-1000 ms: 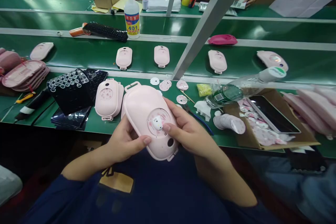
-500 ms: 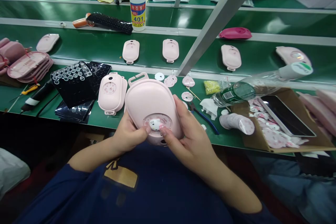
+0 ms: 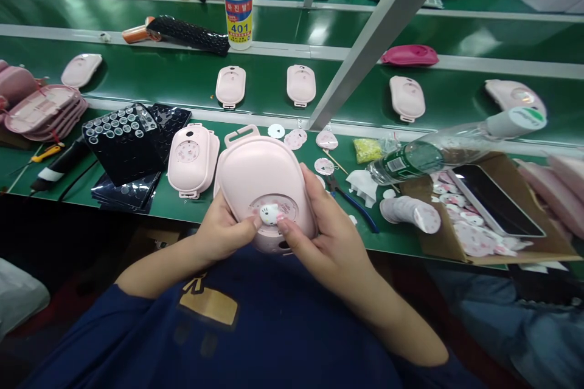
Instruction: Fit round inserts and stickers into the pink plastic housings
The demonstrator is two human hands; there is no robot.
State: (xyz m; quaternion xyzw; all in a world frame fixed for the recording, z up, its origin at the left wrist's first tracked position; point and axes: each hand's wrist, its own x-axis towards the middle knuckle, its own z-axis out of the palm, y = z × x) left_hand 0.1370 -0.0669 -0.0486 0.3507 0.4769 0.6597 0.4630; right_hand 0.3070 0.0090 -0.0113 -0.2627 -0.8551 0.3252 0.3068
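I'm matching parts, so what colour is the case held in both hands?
The case is pale pink, best seen in the head view.

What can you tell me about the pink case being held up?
The pink case looks like smooth, hard plastic with rounded corners. A slotted loop juts from its far end; a round printed recess toward the near end bears a small white whiskered figure. It is tilted, near end down, gripped between the left hand and right hand, both thumbs at the figure.
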